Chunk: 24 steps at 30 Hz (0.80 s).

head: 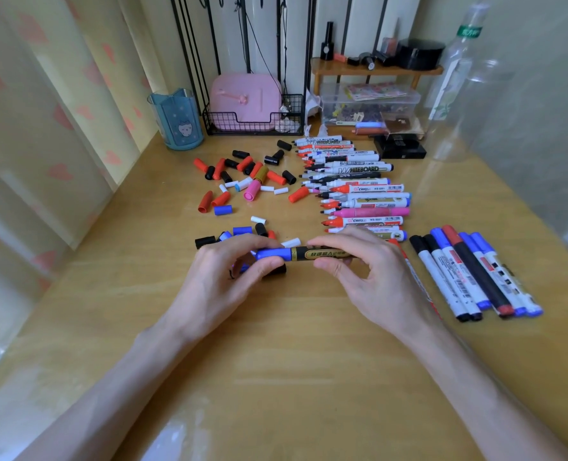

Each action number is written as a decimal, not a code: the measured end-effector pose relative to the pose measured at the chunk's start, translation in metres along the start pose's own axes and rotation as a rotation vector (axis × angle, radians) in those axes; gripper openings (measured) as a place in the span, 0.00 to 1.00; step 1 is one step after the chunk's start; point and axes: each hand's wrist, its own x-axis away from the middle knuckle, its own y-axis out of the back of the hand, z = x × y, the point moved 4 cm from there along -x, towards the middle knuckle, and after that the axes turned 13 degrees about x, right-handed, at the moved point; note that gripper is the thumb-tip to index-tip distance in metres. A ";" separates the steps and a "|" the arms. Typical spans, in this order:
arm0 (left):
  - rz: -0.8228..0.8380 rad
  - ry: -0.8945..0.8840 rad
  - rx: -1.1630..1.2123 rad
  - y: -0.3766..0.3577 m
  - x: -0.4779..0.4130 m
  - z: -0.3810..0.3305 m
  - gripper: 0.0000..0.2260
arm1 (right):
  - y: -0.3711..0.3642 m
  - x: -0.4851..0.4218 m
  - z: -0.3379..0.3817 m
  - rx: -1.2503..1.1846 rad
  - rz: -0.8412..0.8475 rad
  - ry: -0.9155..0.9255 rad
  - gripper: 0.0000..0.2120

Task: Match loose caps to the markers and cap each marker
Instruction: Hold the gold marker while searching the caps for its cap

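Both hands hold one black-and-gold marker (322, 254) level above the wooden table (292, 361), left hand (229, 274) pinching the blue cap (272, 253) on its end, right hand (369, 274) gripping the barrel, with loose caps (242, 181) at eleven o'clock, uncapped markers (359, 188) at one and capped markers (468, 274) at three.

cap (272, 253) blue; marker (322, 254) black, gold label; table (292, 361) light wood grain

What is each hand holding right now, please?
Left hand: pinches the blue plastic cap.
Right hand: grips the black-and-gold cylindrical marker.
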 end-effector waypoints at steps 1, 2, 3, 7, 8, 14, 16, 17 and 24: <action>0.016 0.023 0.039 0.001 0.001 0.001 0.08 | -0.002 0.001 0.001 -0.006 -0.001 0.000 0.13; 0.033 0.038 0.069 0.002 0.002 0.002 0.08 | -0.004 0.002 0.001 -0.010 0.000 0.002 0.13; 0.047 0.037 0.074 0.003 0.002 0.002 0.08 | -0.005 0.002 0.001 -0.012 -0.001 0.005 0.13; 0.067 0.009 0.025 0.007 0.002 0.005 0.05 | -0.005 0.001 -0.001 -0.021 -0.013 -0.007 0.14; 0.071 0.002 0.016 0.005 0.002 0.006 0.07 | -0.006 0.001 -0.001 -0.022 -0.014 -0.006 0.14; 0.091 -0.036 -0.115 -0.008 0.004 0.008 0.03 | -0.009 0.005 -0.002 0.012 -0.017 0.011 0.14; 0.118 -0.039 -0.110 -0.008 0.006 0.010 0.06 | -0.009 0.005 -0.003 0.010 0.015 0.018 0.14; 0.132 -0.031 -0.101 -0.008 0.005 0.011 0.05 | -0.008 0.004 -0.003 0.010 0.040 0.013 0.14; 0.000 0.002 0.005 -0.010 -0.002 0.008 0.10 | 0.007 0.003 0.011 0.173 0.013 0.024 0.07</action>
